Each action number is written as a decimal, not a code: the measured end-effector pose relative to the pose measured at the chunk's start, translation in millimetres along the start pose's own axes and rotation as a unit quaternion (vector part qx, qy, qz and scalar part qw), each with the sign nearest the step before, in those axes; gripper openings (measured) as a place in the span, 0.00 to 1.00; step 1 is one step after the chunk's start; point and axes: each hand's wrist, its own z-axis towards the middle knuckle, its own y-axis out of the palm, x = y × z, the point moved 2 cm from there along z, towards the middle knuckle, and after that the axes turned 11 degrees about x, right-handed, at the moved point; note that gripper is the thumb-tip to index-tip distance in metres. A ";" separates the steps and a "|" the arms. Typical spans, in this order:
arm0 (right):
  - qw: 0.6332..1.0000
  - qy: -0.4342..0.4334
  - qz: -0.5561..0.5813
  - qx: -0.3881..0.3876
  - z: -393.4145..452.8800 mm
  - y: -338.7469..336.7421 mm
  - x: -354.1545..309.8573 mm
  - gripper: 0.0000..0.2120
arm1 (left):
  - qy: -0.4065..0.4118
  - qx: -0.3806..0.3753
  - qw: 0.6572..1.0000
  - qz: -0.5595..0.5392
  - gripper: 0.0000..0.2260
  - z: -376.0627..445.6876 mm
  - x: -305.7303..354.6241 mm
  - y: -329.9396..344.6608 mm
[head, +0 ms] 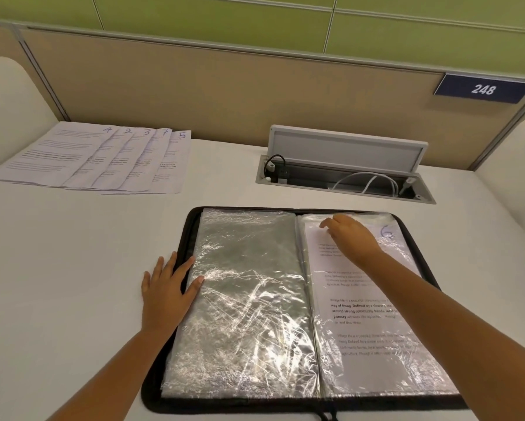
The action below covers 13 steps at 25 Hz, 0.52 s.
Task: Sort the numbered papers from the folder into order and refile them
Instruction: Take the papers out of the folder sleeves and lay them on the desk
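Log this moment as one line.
left hand flat on folder | right hand at sleeve top, sheet 6 | five sheets out

The right hand [350, 235] covers part of the sleeved paper [364, 299]; its small print blurs; the folder [285, 405] runs off the near edge.

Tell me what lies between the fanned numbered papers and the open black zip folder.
In the head view, only bare white desk separates the fanned numbered papers from the open black zip folder.
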 end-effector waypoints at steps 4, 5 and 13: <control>0.991 0.102 -0.008 -0.092 19.5 -11.3 0.6 0.15 | -0.003 0.000 1.000 -0.001 0.38 0.1 -0.5 -0.5; 0.984 0.118 -0.027 -0.131 24.7 -13.8 1.9 0.15 | -0.004 -0.001 1.000 -0.001 0.38 0.2 -0.6 -0.6; 0.954 0.134 -0.002 -0.267 49.3 -14.5 9.3 0.14 | -0.007 0.001 1.000 -0.002 0.37 -0.6 -0.1 -1.0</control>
